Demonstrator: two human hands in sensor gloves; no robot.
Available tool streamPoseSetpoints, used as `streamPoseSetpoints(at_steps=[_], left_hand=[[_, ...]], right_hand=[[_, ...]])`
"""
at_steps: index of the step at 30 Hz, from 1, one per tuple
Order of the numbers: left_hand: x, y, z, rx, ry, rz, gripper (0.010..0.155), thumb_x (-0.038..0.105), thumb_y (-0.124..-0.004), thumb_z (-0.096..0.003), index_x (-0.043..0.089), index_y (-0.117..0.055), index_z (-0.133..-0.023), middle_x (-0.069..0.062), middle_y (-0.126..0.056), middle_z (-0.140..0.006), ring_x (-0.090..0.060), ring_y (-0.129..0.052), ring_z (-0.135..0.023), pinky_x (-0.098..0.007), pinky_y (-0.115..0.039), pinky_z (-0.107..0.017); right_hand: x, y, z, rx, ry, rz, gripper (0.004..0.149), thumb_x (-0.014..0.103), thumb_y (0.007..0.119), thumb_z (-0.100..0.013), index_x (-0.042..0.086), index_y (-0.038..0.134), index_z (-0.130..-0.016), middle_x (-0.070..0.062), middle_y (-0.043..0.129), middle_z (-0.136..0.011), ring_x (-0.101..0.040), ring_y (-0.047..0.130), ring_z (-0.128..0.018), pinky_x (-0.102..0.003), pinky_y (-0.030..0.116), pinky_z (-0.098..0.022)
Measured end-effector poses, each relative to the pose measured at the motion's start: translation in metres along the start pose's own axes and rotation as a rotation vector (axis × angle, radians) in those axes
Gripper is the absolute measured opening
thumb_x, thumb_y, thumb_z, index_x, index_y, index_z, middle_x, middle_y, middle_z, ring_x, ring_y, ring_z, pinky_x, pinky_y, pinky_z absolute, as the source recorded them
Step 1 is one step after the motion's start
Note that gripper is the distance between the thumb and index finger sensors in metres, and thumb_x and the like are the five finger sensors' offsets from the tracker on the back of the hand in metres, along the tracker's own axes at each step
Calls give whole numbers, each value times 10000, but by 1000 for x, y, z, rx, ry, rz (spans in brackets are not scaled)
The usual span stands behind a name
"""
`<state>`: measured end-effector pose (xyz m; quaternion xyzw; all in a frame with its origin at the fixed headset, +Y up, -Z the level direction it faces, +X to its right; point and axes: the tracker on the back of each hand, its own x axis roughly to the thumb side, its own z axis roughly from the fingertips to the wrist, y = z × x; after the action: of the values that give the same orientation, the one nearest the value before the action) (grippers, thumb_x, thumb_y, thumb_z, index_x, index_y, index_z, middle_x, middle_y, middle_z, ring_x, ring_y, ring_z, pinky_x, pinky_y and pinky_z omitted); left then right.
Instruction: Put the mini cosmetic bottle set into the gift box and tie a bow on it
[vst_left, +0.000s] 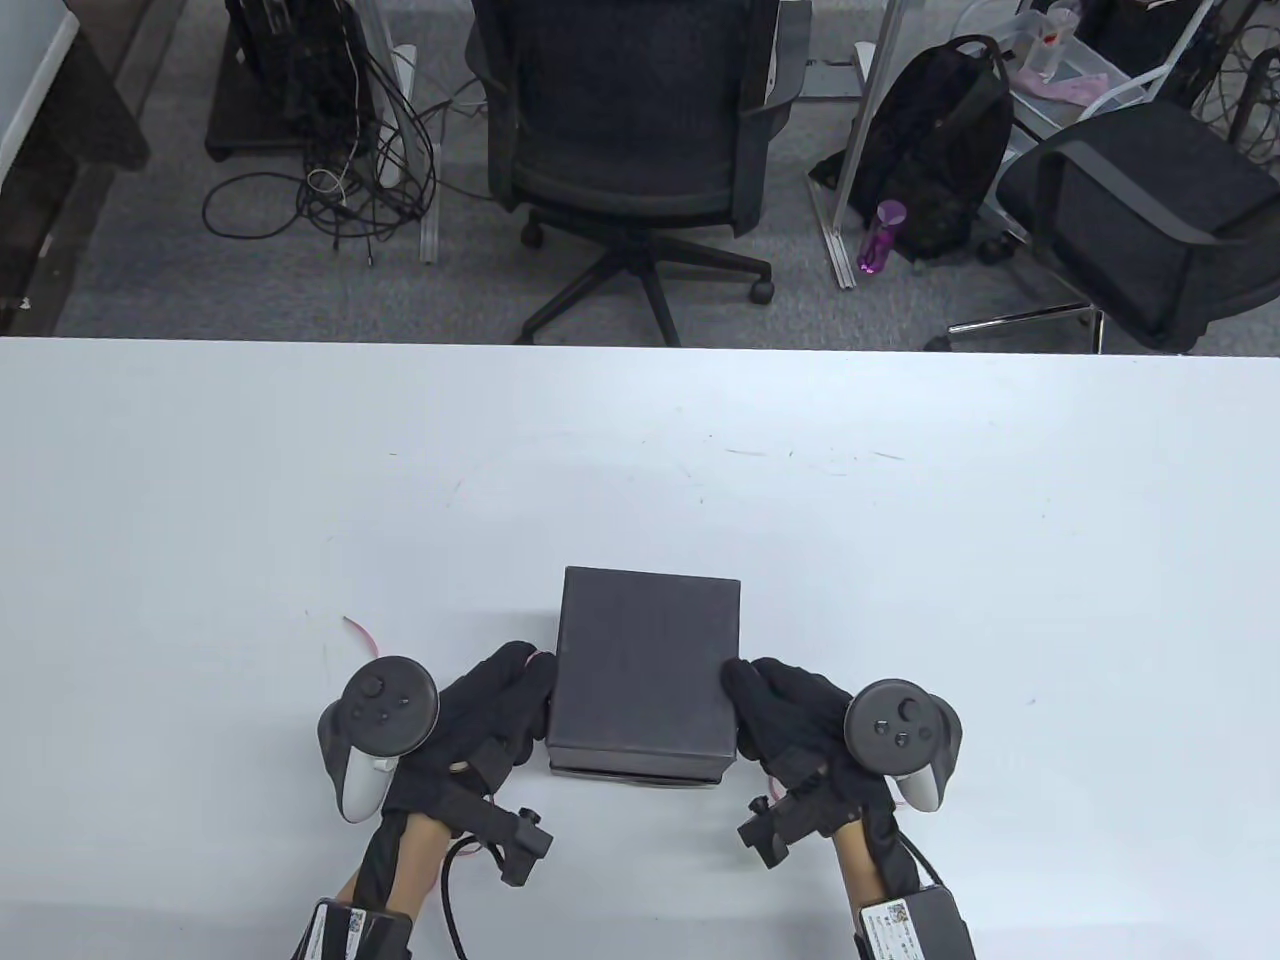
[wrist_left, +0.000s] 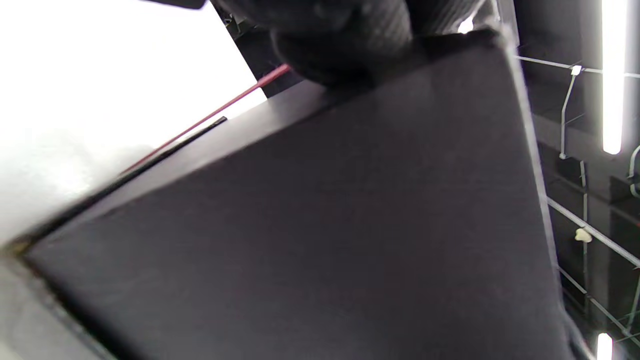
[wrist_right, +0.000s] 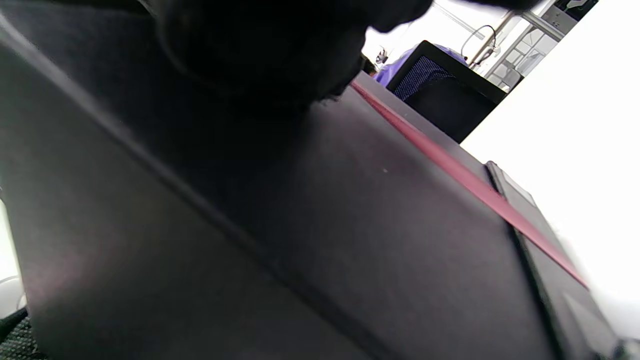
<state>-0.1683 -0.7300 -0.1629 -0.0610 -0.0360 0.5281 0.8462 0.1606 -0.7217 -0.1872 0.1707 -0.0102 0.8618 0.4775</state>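
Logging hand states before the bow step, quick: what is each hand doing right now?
Left hand: grips the left side of the box, ribbon at its fingertips.
Right hand: grips the box's right side.

Gift box (vst_left: 645, 665) contents hidden — ribbon (wrist_right: 465, 182) mostly too

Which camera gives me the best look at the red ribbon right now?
Right wrist view: the ribbon runs as a clear band up the gift box side. Left wrist view shows a thin strip; table view only a short end left of the box.
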Motion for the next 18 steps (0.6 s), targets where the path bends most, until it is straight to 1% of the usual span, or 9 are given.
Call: streamPoseSetpoints(at_steps=[4, 6, 12, 16, 18], left_hand=[[-2, -4, -1, -33, 22, -53, 519, 490, -632, -598, 62, -796, -840, 5, -915, -523, -36, -897, -167, -248, -859, -167], [-1, -5, -1, -25, 18, -55, 519, 483, -640, -597, 54, -798, -842, -2, -919, -525, -44, -901, -169, -256, -859, -168], [3, -6, 1, 1, -6, -149, 517, 492, -628, -599, 74, -797, -852, 5, -923, -541, -52, -905, -175, -260, -860, -172], [4, -5, 0, -19, 6, -151, 514, 493, -629, -600, 81, -798, -857, 6, -928, -547, -55, -906, -173, -260, -858, -169], [6, -1, 0, -46, 21, -180, 514, 491, -632, -600, 93, -812, -870, -6, -941, -555, -71, -914, -172, -265, -860, -168]], right_hand=[[-3, 1, -1, 30, 27, 34, 575, 417, 601, -628, -70, 886, -514, -67, 915, -229, -76, 849, -30, -280, 817, -41], [-6, 0, -1, 45, 42, 34, 575, 421, 596, -631, -62, 887, -519, -64, 916, -234, -75, 851, -34, -280, 819, -46], [-5, -1, -2, 76, 65, 44, 581, 428, 590, -639, -62, 886, -543, -78, 920, -253, -89, 860, -50, -294, 824, -62], [-5, -1, -2, 86, 80, 41, 580, 423, 592, -640, -69, 887, -552, -91, 924, -263, -102, 867, -59, -307, 827, -72], [-2, -4, -3, 115, 103, 73, 584, 419, 591, -637, -81, 890, -587, -111, 931, -280, -119, 878, -72, -324, 829, -86]])
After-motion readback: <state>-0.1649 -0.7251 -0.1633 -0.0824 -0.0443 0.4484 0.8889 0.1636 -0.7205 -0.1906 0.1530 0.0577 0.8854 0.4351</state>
